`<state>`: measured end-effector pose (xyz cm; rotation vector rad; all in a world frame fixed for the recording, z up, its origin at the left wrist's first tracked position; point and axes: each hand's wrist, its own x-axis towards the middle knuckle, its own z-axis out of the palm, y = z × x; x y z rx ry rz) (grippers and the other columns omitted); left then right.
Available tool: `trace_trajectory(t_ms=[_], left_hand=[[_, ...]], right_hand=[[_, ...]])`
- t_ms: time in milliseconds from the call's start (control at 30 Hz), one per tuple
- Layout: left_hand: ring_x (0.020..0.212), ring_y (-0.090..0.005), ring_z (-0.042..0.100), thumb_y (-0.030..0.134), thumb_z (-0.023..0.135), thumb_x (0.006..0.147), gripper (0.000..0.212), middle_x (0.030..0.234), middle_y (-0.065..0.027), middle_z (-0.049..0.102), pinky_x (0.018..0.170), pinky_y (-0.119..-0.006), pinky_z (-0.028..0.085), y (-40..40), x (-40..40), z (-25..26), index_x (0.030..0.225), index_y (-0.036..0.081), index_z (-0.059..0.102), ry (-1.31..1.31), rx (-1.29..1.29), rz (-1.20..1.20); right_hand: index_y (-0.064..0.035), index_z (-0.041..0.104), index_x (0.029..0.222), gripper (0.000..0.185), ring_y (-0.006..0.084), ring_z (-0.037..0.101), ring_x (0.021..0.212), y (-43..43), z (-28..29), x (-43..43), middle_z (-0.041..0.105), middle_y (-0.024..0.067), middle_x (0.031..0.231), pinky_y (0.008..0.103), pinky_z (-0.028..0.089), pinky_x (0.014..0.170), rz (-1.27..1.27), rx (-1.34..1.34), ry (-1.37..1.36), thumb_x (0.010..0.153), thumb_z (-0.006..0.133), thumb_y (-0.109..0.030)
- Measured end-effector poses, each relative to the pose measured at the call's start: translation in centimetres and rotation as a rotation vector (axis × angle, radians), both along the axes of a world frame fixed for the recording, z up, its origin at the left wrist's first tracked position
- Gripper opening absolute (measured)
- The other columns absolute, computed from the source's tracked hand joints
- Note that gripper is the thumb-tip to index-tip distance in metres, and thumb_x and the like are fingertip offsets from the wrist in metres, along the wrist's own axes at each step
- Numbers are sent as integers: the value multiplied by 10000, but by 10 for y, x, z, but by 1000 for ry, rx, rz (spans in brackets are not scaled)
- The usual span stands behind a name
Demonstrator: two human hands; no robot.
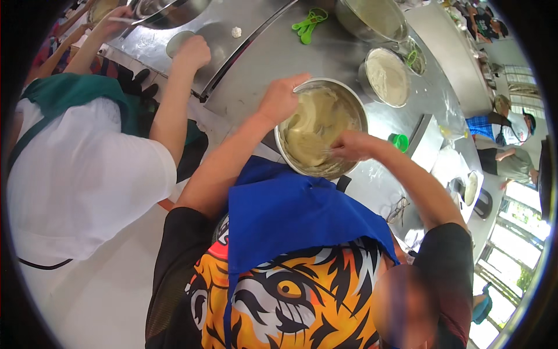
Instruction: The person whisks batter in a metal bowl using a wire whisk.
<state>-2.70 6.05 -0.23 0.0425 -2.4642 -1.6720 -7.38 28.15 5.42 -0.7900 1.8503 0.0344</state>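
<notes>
A stainless steel mixing bowl [361, 101] tilts towards me at the table's edge, against my blue apron [301, 209]. Thick pale yellow batter [311, 109] coats its inside in swirls. My left hand [284, 97] grips the bowl's upper left rim. Low inside the bowl, my right hand [354, 146] is closed around the handle of what looks like a wire whisk [317, 147]; its head is blurred and partly sunk in the batter.
Beyond the bowl lie green measuring spoons [308, 27]. To the right stand a bowl of flour-like powder [387, 77], a large metal bowl [370, 19], a green cap [399, 142] and eyeglasses [397, 210]. A co-worker [87, 165] works close on my left, at a neighbouring steel table.
</notes>
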Motion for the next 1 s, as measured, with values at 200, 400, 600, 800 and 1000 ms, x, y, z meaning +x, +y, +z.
trace_trajectory(t_ms=[200, 400, 600, 800, 1000], left_hand=[[1168, -282, 584, -36, 491, 759, 528, 1267, -171, 592, 982, -317, 438, -1, -9, -6, 1272, 56, 579, -62, -46, -53], [1153, -289, 591, -66, 444, 756, 561, 1269, -185, 590, 981, -298, 428, -2, -9, 0, 1294, 44, 557, -95, -37, -106], [1120, -303, 610, -76, 428, 736, 554, 1196, -206, 620, 963, -315, 447, 2, -9, 0, 1252, 47, 589, -145, -87, -91], [1064, -287, 644, -67, 435, 724, 543, 1177, -203, 632, 920, -320, 474, 6, -9, -7, 1228, 42, 605, 124, -120, -36], [948, -223, 673, -28, 462, 762, 531, 1169, -177, 652, 857, -323, 503, 4, -12, -11, 1268, 69, 590, 63, -52, -76]], right_hand=[[-54, 700, 932, 224, 366, 665, 827, -26, -1, 12, 677, 206, 885, 451, 526, 735, -125, -236, 561, 860, 533, -185], [-56, 713, 846, 189, 348, 682, 764, -16, 27, -14, 683, 177, 805, 445, 547, 667, 159, -258, 857, 803, 547, -138], [-20, 708, 830, 193, 361, 680, 768, 4, 31, -2, 683, 191, 814, 444, 549, 666, 318, -24, 675, 774, 543, -104], [36, 668, 836, 223, 327, 654, 630, 15, 11, 1, 669, 185, 755, 402, 511, 563, 155, -4, 223, 818, 553, -155], [-43, 566, 959, 201, 83, 374, 411, 2, -8, 34, 394, -27, 556, 254, 250, 337, -955, -87, -461, 918, 524, -235]])
